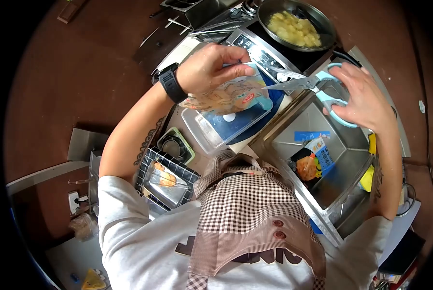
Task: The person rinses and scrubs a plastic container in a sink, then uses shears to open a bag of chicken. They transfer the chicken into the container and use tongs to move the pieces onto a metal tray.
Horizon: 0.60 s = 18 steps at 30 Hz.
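My left hand (211,67), with a black watch on the wrist, grips the top edge of a printed food packet (236,94) and holds it over a clear plastic tray (211,135). My right hand (364,94) holds light-blue-handled scissors (313,87). Their open blades point left and meet the packet's upper right corner. Beyond the hands, a frying pan (296,24) with pale yellow food chunks sits on a portable cooker (267,50).
A steel sink (342,159) at the right holds an opened printed packet (313,162). A wire basket (168,181) with a wrapped item and a small green-rimmed container (177,145) sit at the left. Utensils lie on the dark surface (178,24) at the back.
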Each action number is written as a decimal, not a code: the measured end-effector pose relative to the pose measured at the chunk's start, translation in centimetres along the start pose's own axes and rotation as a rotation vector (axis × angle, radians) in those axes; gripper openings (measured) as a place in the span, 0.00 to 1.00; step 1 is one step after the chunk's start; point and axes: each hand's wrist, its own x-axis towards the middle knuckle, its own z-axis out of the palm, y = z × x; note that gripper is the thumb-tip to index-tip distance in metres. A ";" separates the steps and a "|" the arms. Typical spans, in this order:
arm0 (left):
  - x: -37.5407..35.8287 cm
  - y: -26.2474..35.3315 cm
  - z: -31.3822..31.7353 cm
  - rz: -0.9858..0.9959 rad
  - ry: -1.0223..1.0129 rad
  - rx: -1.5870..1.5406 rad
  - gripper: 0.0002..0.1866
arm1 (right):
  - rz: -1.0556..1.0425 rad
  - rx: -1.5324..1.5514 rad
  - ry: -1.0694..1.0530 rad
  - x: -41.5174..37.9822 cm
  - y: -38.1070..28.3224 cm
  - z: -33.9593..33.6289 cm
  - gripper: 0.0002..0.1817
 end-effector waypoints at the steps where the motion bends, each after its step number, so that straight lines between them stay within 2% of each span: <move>1: -0.1 -0.3 0.3 0.021 -0.005 0.003 0.15 | -0.023 -0.049 0.013 0.4 -0.5 -0.5 0.33; 3: -0.2 -0.7 0.9 0.068 -0.015 0.014 0.14 | -0.073 -0.143 0.037 1.2 -1.3 -0.9 0.31; 6: 0.0 -0.4 1.8 0.116 0.037 0.017 0.13 | -0.135 -0.160 -0.066 2.7 -2.2 -1.2 0.30; 10: 0.4 -0.5 2.2 0.180 0.040 0.012 0.11 | -0.310 -0.216 -0.060 3.7 -2.6 -0.6 0.21; 13: 0.2 -1.0 2.5 0.194 0.085 0.007 0.10 | -0.346 -0.277 -0.071 4.3 -2.7 -1.1 0.18; 18: 0.0 -0.2 3.1 0.223 0.145 -0.012 0.09 | -0.475 -0.195 -0.015 6.1 -3.0 -0.2 0.18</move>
